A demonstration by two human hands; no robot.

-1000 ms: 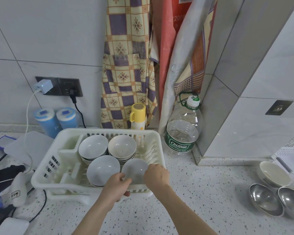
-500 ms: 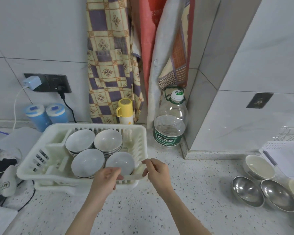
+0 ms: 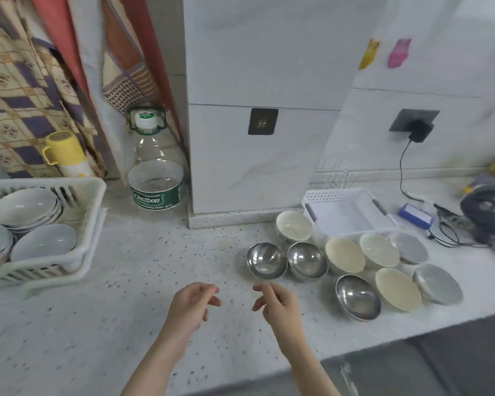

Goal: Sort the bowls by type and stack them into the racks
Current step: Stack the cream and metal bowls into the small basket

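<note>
Above the speckled bench (image 3: 103,318), both hands hang empty with nothing between their fingers. The left hand (image 3: 189,305) has its fingers (image 3: 209,290) loosely curled and released; the right hand (image 3: 277,302) likewise, its fingers (image 3: 262,290) bent inward, thumb and forefinger close but gripping nothing. The two hands are near each other, apart, fingertips turned toward one another.

Just beyond the right fingers sits a steel bowl (image 3: 266,260), with a second steel bowl (image 3: 307,260) touching it on the far side from the left hand. A third steel bowl (image 3: 357,297) lies off to the outside of the right hand. Cream bowls (image 3: 345,255) and grey bowls (image 3: 437,284) spread out farther that way, all loose on the bench, and behind them stands a white rack (image 3: 346,210), its tray bare.

Well off to the outside of the left fingers, a white dish rack (image 3: 89,212) holds stacks of pale blue-grey bowls (image 3: 23,207), nested upright. Beyond the left fingers, against the wall, stands a large water bottle (image 3: 155,178), and a yellow-capped flask (image 3: 66,155) behind the dish rack.
</note>
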